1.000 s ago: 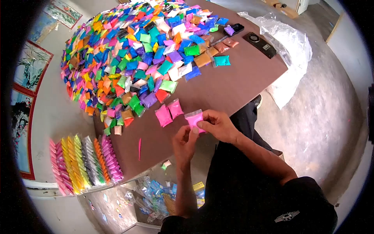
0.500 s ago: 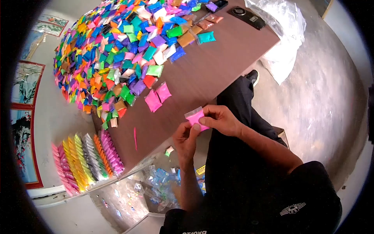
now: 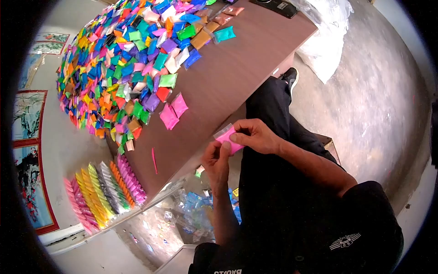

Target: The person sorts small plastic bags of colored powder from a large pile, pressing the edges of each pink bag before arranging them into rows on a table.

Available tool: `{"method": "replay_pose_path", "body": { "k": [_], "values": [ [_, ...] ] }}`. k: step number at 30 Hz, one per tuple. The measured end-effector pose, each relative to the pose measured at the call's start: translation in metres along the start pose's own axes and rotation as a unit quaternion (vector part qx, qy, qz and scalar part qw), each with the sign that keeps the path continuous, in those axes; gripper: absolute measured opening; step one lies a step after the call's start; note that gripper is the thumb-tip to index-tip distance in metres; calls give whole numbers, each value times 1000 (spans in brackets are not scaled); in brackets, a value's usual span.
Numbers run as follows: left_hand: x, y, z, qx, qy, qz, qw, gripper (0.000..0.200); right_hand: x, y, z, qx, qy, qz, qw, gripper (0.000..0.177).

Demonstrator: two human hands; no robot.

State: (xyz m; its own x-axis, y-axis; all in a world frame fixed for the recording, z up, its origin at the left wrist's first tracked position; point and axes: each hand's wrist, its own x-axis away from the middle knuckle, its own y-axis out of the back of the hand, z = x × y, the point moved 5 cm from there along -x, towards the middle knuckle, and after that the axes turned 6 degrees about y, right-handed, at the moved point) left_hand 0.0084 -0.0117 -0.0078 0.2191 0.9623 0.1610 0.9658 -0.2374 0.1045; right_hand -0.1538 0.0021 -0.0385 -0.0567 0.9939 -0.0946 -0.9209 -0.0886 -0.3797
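Note:
A small clear packet of pink clay-like material (image 3: 226, 135) is held between my two hands at the table's front edge. My left hand (image 3: 216, 157) pinches its lower left side, thumb on top. My right hand (image 3: 255, 136) grips the right side with thumb and fingers closed. Part of the packet is covered by my fingers. On the table beyond, two more pink packets (image 3: 174, 111) lie side by side. A thin pink stick-like tool (image 3: 154, 160) rests on the tabletop to the left of my hands.
A large heap of multicoloured packets (image 3: 123, 68) covers the table's (image 3: 228, 73) far left. Twisted coloured packs (image 3: 102, 192) lie at the near left corner. A black device (image 3: 277, 6) sits at the far edge, beside a big clear plastic bag (image 3: 321, 45). Plastic wrappers (image 3: 196, 205) are below the table.
The whole view has shifted slightly, with the table contents appearing further left and the far items higher. Both hands keep hold of the pink packet, which is tilted a little differently.

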Motion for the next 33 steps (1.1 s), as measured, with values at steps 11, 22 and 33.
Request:
{"method": "replay_pose_path", "body": {
  "k": [11,22,33],
  "values": [
    [-2,0,-2,-54,-6,-28,998,23,-4,3,-13,15,7,9,1000,18],
    [-5,-8,1,-44,22,-31,998,18,-5,9,-13,-32,21,-1,999,18],
    [-7,-3,9,-34,36,-6,999,16,-7,10,-19,-25,-2,19,999,20]
  ]
}}
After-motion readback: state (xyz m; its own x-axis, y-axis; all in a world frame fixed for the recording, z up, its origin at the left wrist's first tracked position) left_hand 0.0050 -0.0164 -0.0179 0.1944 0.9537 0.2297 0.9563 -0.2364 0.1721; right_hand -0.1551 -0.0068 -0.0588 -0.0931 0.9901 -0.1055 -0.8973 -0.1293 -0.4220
